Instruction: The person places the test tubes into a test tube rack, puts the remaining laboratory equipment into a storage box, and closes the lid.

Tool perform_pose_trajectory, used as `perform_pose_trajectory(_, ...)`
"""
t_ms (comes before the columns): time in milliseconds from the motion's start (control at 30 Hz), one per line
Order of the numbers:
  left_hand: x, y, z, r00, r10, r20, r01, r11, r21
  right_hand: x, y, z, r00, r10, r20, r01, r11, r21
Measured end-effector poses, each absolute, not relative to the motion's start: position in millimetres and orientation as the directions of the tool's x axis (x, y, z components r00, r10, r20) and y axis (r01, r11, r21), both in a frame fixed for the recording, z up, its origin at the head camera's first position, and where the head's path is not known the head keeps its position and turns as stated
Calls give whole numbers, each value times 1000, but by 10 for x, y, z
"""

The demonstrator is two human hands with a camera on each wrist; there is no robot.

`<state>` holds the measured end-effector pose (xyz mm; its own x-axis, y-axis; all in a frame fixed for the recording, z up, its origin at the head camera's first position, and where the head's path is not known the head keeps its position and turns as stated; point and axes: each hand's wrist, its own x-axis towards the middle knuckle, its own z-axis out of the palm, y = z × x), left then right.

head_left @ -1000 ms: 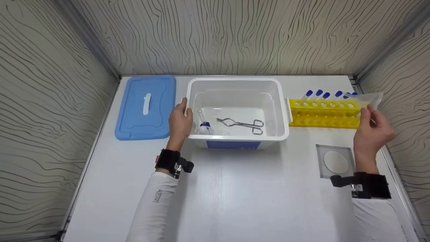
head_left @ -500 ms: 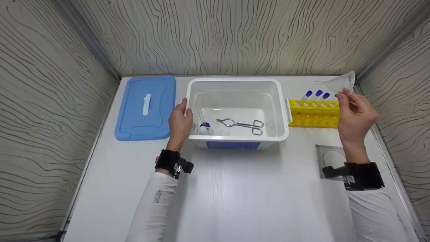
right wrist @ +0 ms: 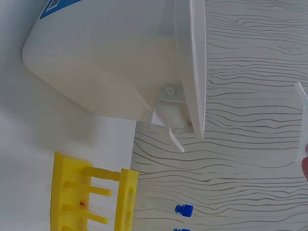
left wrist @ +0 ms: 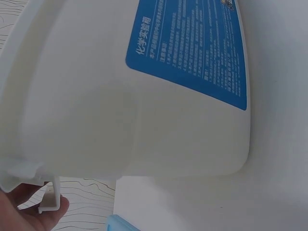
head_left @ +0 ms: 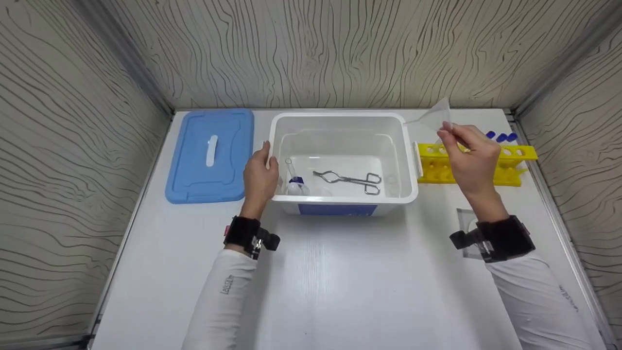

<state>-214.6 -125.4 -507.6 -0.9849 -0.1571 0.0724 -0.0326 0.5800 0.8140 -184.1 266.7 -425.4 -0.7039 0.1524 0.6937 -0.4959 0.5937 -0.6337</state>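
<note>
Right hand (head_left: pixel 470 158) leftward toward white bin (head_left: pixel 410 146), grip pinching clear funnel (head_left: pixel 434 118).

White bins (head_left: pixel 343 127): one
Blue lids (head_left: pixel 210 154): one
Yellow tube racks (head_left: pixel 510 164): one
Clear funnels (head_left: pixel 435 116): one
Metal tongs (head_left: pixel 349 180): one
Hands: two (head_left: pixel 260 177) (head_left: pixel 470 158)

The white table (head_left: pixel 340 272) carries a blue lid (head_left: pixel 210 154), white tub (head_left: pixel 340 199), yellow rack (head_left: pixel 510 165) and grey square (head_left: pixel 465 228)
</note>
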Motion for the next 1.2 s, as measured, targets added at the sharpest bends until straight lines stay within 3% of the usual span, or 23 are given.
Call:
perform_pose_trajectory(333, -2143, -1267, -5083, -984, -157, 80, -26, 579, 815, -1969, 2491, -4288, -732, -85, 676, -546, 667, -507)
perform_pose_trajectory(733, -2145, -1280, -5084, -983, -156, 98, -12, 582, 813, -2114, 2369, -4401, -822, -312, 476, -518, 758, -398)
perform_pose_trajectory(1200, -2160, -1257, -5080, -980, -168, 111, -8, 585, 811, -2273, 2291, -4525, -854, -434, 287, -509, 811, -288)
